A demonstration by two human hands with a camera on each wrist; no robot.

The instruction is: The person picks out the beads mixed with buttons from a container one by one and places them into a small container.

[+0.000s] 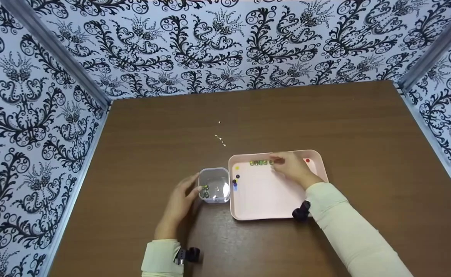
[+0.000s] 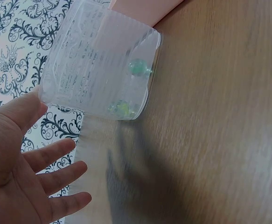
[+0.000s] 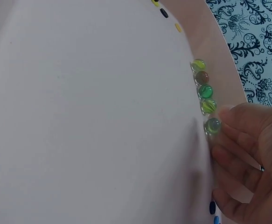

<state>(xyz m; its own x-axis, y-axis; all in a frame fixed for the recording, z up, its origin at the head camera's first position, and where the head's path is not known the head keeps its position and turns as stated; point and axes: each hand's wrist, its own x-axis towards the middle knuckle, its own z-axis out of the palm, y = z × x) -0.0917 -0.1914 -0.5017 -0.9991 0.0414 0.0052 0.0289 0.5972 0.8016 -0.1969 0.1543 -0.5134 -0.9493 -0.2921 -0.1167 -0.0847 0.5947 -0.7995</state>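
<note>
A clear plastic box (image 1: 214, 184) with a few glass marbles (image 2: 138, 67) inside stands left of a pink tray (image 1: 265, 209). My left hand (image 1: 180, 200) pinches the box's left rim between thumb and index finger; its other fingers (image 2: 63, 179) spread loosely below. Inside the tray, several glass marbles (image 3: 205, 91) form a row along the far wall. At the row's right end, my right hand (image 1: 292, 167) reaches in, its thumb beside the last marble (image 3: 212, 125). A small gap separates the index fingertip from that marble.
Small yellow, dark and blue pieces lie along the tray's left side, with a red piece (image 1: 307, 160) at its far right. White specks (image 1: 220, 139) lie on the brown table (image 1: 163, 130) beyond the box. Patterned walls (image 1: 225, 46) bound the table.
</note>
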